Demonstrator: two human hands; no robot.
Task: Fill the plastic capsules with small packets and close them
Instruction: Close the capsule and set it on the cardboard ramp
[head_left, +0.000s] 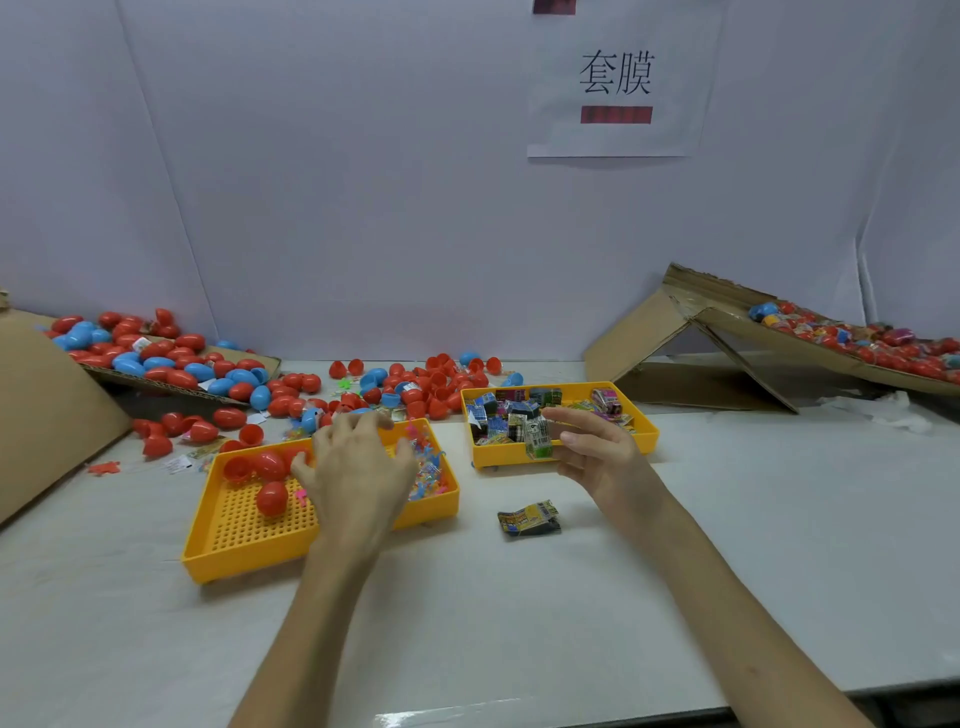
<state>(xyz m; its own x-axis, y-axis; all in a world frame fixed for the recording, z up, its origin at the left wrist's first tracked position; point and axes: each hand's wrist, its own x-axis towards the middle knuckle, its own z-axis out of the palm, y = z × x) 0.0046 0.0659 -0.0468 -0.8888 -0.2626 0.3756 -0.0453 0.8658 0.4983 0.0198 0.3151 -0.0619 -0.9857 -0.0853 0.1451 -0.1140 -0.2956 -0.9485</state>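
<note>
Capsules (156, 358), red and blue, heap on cardboard (270, 362) at ten o'clock and spill across the tabletop (727, 519) toward twelve. Three red capsules (271, 498) lie in the left tray (244, 551), where the left hand (358, 473) hovers, fingers spread and bent, nothing seen in them. At one o'clock the right hand (602, 447) pinches a packet (537, 439) before the packet tray (644, 436). A loose packet (529, 518) lies at its six o'clock.

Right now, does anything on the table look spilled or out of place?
Yes. One crumpled packet lies alone on the table in front of the right yellow tray, outside it. Loose capsules are scattered across the table behind it.
</note>
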